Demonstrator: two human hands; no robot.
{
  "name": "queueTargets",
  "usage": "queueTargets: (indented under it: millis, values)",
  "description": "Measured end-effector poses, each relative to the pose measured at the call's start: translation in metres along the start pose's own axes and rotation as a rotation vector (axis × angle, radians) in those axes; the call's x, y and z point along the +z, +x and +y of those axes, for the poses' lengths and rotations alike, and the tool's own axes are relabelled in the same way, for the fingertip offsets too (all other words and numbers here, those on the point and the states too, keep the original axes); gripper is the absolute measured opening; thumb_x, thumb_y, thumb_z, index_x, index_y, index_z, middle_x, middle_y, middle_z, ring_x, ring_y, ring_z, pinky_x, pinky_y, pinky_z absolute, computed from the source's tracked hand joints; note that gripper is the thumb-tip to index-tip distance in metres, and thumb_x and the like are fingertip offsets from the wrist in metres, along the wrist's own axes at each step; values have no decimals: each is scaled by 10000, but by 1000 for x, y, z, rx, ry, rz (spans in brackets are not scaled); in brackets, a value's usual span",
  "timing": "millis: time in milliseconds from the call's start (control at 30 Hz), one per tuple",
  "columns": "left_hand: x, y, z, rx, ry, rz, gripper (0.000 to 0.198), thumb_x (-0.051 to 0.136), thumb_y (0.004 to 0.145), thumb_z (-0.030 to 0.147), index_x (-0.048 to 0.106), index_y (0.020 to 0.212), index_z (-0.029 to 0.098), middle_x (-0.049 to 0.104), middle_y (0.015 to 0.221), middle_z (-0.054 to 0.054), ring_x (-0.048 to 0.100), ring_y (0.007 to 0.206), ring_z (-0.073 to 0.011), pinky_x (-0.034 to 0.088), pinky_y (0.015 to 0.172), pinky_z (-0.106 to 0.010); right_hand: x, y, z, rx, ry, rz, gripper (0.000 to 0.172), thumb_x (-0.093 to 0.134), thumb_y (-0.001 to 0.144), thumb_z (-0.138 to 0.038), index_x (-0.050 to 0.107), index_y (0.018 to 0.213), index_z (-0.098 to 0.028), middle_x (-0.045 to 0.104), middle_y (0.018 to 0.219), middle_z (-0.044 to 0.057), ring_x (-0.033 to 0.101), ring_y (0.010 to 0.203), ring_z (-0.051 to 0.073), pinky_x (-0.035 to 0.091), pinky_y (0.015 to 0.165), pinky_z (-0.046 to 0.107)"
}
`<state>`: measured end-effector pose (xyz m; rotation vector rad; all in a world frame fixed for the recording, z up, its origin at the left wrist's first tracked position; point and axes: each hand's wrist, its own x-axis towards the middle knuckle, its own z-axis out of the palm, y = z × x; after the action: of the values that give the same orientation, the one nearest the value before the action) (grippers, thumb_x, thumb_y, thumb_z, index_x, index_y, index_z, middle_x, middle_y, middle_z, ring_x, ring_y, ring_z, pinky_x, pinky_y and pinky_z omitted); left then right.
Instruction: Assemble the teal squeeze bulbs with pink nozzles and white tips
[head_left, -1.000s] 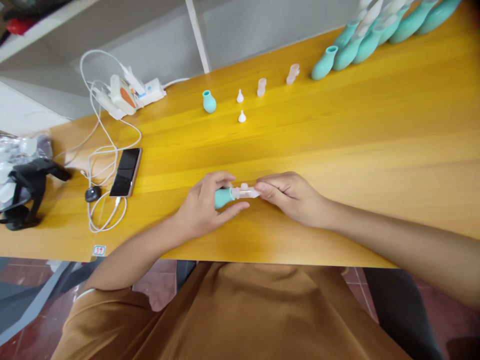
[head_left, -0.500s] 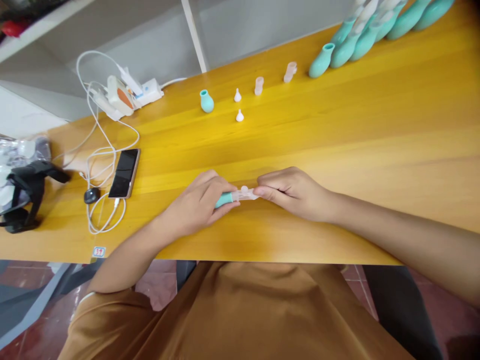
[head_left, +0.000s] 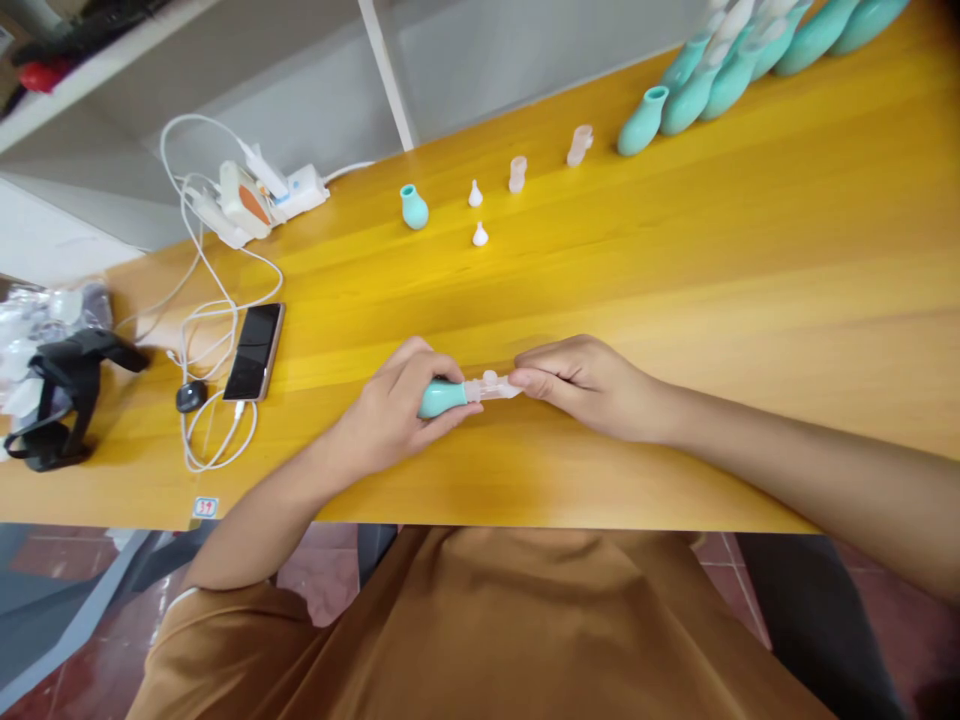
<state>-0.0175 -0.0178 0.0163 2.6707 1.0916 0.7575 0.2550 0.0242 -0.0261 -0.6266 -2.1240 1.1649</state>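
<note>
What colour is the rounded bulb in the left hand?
The smooth rounded bulb is pale teal, clearest in the head view.

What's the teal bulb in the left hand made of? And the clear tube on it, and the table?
The teal bulb looks like rubber or silicone: one even colour, smooth, slightly shiny. The clear tube is probably plastic, a bit cloudy, since light shows through it. The table looks like varnished wood, with streaky grain and a soft gloss, though a printed surface is possible.
</note>
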Motion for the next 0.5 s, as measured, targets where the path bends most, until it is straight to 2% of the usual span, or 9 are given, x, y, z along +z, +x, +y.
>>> queueTargets:
  millis: [233,500]
  values:
    - [-3,3,-2,67,-15,-43,266,785,1017,351,591,1136,213,717,967,-39,643,903,-198,554,786,-326,3,-1,0,-28,2,-6,573,492,1161,-528,472,702,-185,444,630,-37,421,578,83,333,592,247]
    - [12,0,-7,55,-89,52,339,829,980,376,574,1139,219,736,969,-43,660,890,-191,568,775,-327,6,-1,-1,22,54,2,599,468,1154,-582,473,704,-186,426,626,-43,372,569,80,315,575,244]
